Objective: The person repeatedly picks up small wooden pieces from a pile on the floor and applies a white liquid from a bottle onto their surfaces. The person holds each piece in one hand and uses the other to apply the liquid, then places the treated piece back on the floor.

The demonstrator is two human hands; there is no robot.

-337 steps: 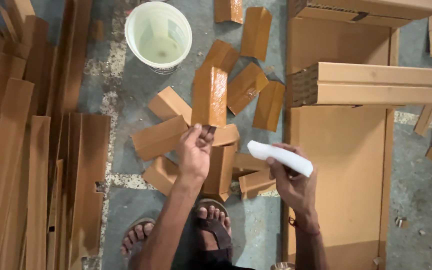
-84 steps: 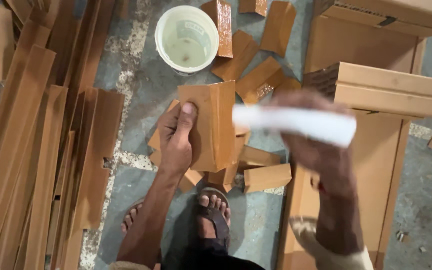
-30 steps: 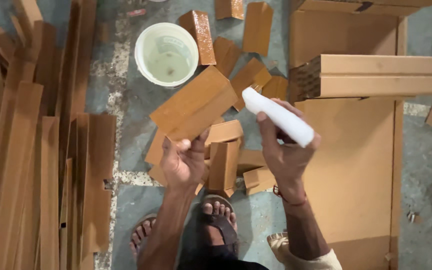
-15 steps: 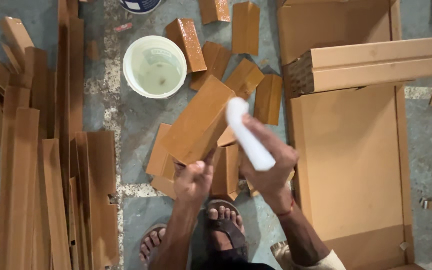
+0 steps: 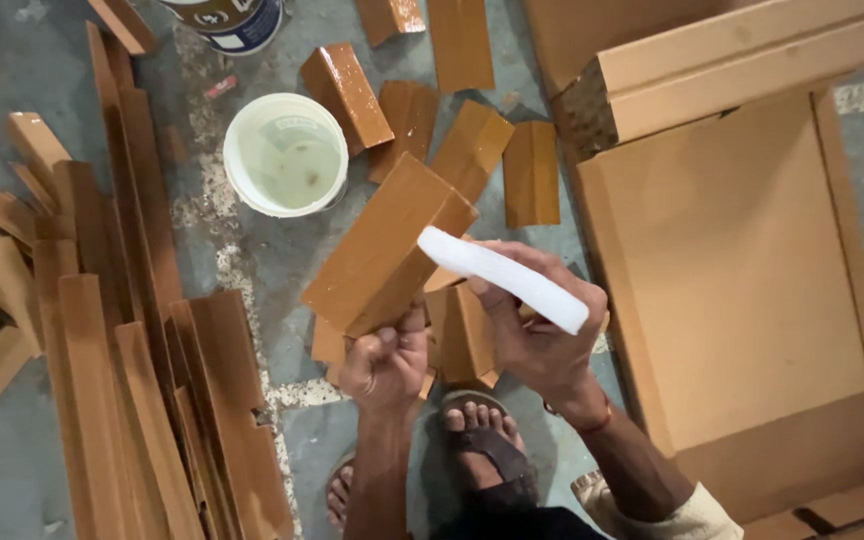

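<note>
Currently: brown angled piece [image 5: 382,250] is gripped at its lower end by left hand [image 5: 387,360], just below-right of white bucket [image 5: 287,155] | white foam block [image 5: 502,280] is clasped by right hand [image 5: 542,335], touching piece's edge | loose pieces [image 5: 467,150] right of bucket, long strips [image 5: 142,400] left: judged unfinished.

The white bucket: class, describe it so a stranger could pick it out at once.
Start at the long cardboard strips on the left of the grey floor. Just right of their upper ends stands the white bucket. It alone is round and white among brown cardboard pieces.
</note>
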